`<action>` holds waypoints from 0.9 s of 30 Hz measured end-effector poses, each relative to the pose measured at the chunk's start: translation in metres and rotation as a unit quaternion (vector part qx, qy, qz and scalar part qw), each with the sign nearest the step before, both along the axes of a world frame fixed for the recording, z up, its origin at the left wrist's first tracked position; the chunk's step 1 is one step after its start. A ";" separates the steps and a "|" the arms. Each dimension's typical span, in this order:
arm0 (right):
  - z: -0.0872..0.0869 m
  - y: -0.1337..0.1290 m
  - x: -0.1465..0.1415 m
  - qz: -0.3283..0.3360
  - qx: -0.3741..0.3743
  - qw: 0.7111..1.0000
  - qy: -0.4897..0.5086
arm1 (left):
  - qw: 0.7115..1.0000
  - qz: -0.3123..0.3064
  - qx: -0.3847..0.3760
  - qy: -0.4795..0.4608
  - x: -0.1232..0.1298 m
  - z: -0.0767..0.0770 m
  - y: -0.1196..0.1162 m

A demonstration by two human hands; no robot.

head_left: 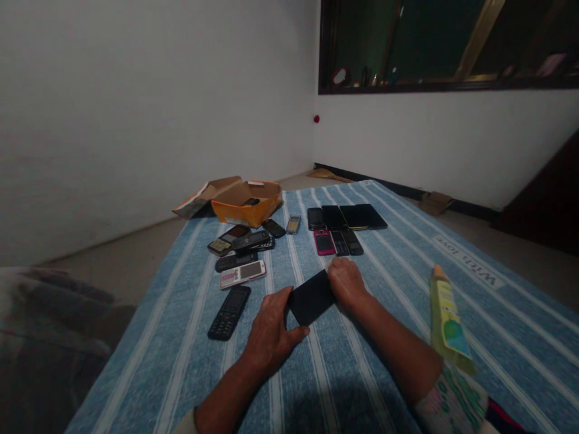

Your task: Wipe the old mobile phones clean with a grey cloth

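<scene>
A dark, flat smartphone [312, 296] is held tilted just above the striped cloth, its black face towards me. My left hand [274, 328] grips its left end, the thumb along the lower edge and the fingers at the upper corner. At the right end, my right hand [347, 283] is closed on the phone's edge, its fingertips partly hidden. Left of my hands lies a black keypad phone [229, 312], with a white and pink phone [243, 274] beyond it. Ahead, a pink phone [324, 242] lies in a row with other phones.
An open orange box [246, 212] with a dark phone inside stands at the far left. Several keypad phones [251, 240] lie in front of it. Black smartphones [363, 216] form a back row. A yellow-green bottle [450, 322] lies at the right on the blue striped cloth [389, 337].
</scene>
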State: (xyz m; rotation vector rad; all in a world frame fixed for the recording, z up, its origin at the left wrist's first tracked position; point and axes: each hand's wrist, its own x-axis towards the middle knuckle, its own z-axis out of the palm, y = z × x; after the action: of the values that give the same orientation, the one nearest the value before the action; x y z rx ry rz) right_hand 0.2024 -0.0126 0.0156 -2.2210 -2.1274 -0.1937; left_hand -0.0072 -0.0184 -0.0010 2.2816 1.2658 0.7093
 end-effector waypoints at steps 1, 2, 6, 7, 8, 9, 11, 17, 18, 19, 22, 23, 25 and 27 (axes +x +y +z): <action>-0.001 -0.003 0.000 0.001 0.000 1.000 -0.001 | 1.000 -0.001 -0.001 0.001 0.000 0.000 0.000; -0.002 -0.006 0.001 0.001 0.000 1.000 -0.001 | 1.000 -0.001 -0.002 0.002 0.000 0.000 0.000; 0.000 -0.006 0.004 -0.009 -0.007 1.000 0.000 | 1.000 0.006 -0.008 0.013 0.000 -0.001 0.000; 0.001 -0.003 0.004 -0.012 -0.009 1.000 0.001 | 1.000 0.007 -0.010 0.015 0.000 -0.001 0.000; 0.003 -0.001 0.005 -0.013 -0.009 1.000 0.001 | 1.000 0.007 -0.010 0.014 0.000 0.000 0.000; 0.004 0.000 0.006 -0.013 -0.008 1.000 0.002 | 1.000 0.005 -0.008 0.011 0.000 0.000 0.000; 0.005 -0.002 0.007 -0.008 -0.008 1.000 0.003 | 1.000 -0.001 0.000 0.004 0.000 0.001 -0.001; -0.006 -0.038 0.015 0.005 -0.005 1.000 0.010 | 1.000 -0.011 0.014 -0.003 0.000 0.002 -0.001; -0.007 -0.043 0.016 0.006 -0.005 1.000 0.011 | 1.000 -0.013 0.017 -0.005 0.000 0.002 -0.001; -0.008 -0.047 0.017 0.006 -0.006 1.000 0.012 | 1.000 -0.015 0.019 -0.006 0.000 0.001 -0.001; -0.008 -0.050 0.015 0.002 -0.010 1.000 0.014 | 1.000 -0.019 0.022 -0.005 0.000 0.000 -0.001; -0.006 -0.049 0.014 0.004 -0.011 1.000 0.015 | 0.999 -0.021 0.023 -0.006 0.000 0.000 -0.001; -0.002 -0.043 0.013 0.019 -0.016 1.000 0.018 | 0.999 -0.028 0.024 -0.006 0.000 0.001 -0.001; 0.004 -0.035 0.014 0.045 -0.021 0.999 0.023 | 0.999 -0.035 0.025 -0.004 -0.001 0.003 -0.002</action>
State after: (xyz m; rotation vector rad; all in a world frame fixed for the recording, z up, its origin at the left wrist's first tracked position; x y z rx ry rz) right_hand 0.2165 -0.0481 0.0194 -2.1246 -2.2205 -0.0939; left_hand -0.0077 -0.0199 0.0022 2.3478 1.1710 0.7336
